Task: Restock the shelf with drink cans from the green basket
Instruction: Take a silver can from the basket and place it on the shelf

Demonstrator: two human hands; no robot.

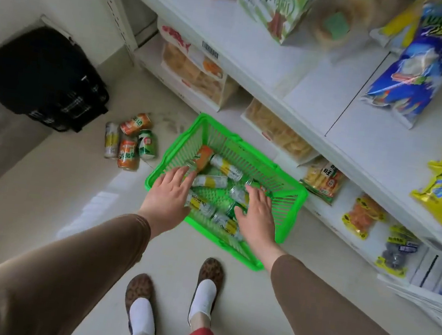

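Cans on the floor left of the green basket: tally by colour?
Cans on the floor, outside the green basket:
Orange cans: 2
Green can: 1
Yellow-and-white can: 1
Total: 4
Cans inside the basket overlap and sit partly under both hands, so they are left out of the count.

A bright green basket point(281, 187) of slotted plastic sits on the floor against the foot of the white shelf point(319, 101). Drink cans point(226, 168) lie on their sides inside, mostly white-and-yellow, one orange, jumbled right under and between the fingers point(182, 175) of both hands. Four more cans point(130, 139), orange, green and yellow, lie on the floor left of the fingers.
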